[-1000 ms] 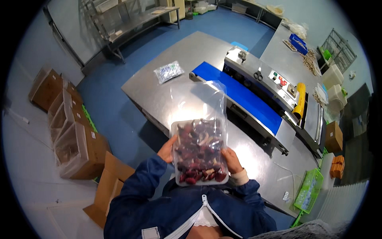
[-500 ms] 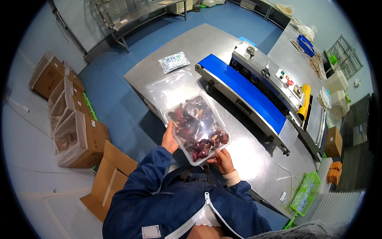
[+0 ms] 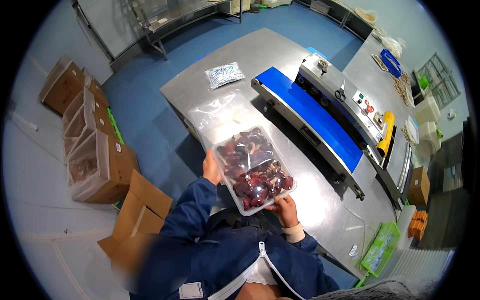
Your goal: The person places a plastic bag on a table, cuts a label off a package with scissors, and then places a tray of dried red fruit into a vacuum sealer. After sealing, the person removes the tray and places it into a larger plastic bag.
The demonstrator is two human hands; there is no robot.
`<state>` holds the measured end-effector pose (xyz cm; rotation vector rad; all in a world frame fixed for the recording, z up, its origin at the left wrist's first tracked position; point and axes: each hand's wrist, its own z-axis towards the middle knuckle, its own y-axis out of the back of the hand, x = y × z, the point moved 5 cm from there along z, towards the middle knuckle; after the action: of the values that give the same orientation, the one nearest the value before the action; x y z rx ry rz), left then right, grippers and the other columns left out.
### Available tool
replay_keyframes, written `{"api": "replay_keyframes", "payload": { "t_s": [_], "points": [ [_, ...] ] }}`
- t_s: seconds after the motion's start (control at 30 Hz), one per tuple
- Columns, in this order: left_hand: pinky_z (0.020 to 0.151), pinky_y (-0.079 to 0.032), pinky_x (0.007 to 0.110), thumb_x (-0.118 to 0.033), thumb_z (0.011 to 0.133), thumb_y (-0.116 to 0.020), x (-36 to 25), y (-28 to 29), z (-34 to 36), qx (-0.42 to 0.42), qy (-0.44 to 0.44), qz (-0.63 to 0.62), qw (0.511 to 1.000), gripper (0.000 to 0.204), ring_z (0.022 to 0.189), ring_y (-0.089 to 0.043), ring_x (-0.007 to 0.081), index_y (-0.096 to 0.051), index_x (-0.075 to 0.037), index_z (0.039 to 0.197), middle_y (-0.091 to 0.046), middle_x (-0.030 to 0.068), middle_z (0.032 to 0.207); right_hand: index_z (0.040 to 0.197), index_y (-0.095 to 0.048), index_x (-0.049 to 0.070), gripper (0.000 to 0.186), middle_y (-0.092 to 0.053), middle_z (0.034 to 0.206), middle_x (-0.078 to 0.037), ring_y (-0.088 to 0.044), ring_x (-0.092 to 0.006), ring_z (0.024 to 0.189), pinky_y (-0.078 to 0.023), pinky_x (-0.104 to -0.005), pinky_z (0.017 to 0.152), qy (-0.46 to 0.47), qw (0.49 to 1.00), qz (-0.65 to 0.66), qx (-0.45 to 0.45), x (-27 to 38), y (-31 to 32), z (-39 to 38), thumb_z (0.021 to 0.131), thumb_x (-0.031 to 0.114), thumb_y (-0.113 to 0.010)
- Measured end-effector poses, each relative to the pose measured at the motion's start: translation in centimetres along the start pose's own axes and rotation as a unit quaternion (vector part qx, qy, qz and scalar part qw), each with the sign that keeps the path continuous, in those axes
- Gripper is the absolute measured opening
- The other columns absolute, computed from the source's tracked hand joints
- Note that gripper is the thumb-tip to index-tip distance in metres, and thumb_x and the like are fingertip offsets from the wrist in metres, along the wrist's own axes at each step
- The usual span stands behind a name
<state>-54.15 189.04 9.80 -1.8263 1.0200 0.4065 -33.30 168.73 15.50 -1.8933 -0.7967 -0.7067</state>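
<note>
You hold a clear plastic bag (image 3: 235, 135) with a tray of dark red pieces (image 3: 254, 172) inside it, lifted just above the near edge of the steel tabletop (image 3: 320, 200). Your left hand (image 3: 211, 167) is closed on the tray's left rim through the film, and your right hand (image 3: 284, 207) cups its near right corner from below; both grips are holding the tray, not open. The tray looks thin and likely to flex, so keep support under it rather than pinching one edge. The loose pieces will probably slide if you tilt it. The film looks slick and crumples easily; the empty mouth end trails toward the blue conveyor belt (image 3: 315, 117) and gives no firm hold
</note>
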Motion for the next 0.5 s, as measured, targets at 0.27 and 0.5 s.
{"api": "replay_keyframes", "payload": {
  "t_s": [0.27, 0.5],
  "points": [
    [0.077, -0.048, 0.035, -0.041, 0.095, -0.034, 0.5, -5.4, -2.7, 0.15, 0.027, -0.024, 0.988, 0.046, 0.086, -0.059, 0.0216, -0.048, -0.003, 0.116, -0.058, 0.011, 0.104, 0.104, -0.052, 0.001, 0.018, -0.06, 0.099, -0.009, -0.061, -0.0189, 0.086, -0.054, -0.0331, 0.075, 0.064, 0.994, 0.087, -0.031, 1.9, -0.4, 2.2, 0.088, 0.008, -0.047],
    [0.065, -0.048, 0.026, -0.022, 0.095, -0.042, 0.3, -6.9, -6.7, 0.104, -0.157, 0.261, 0.947, 0.024, 0.071, -0.059, 0.0136, -0.053, -0.002, 0.087, -0.058, 0.004, 0.075, 0.106, -0.051, 0.0, 0.021, -0.06, 0.1, -0.01, -0.061, -0.0195, 0.087, -0.054, -0.0341, 0.076, 0.103, 0.991, 0.076, -0.034, 3.1, 0.3, 3.0, 0.088, 0.008, -0.046]
  ]
}}
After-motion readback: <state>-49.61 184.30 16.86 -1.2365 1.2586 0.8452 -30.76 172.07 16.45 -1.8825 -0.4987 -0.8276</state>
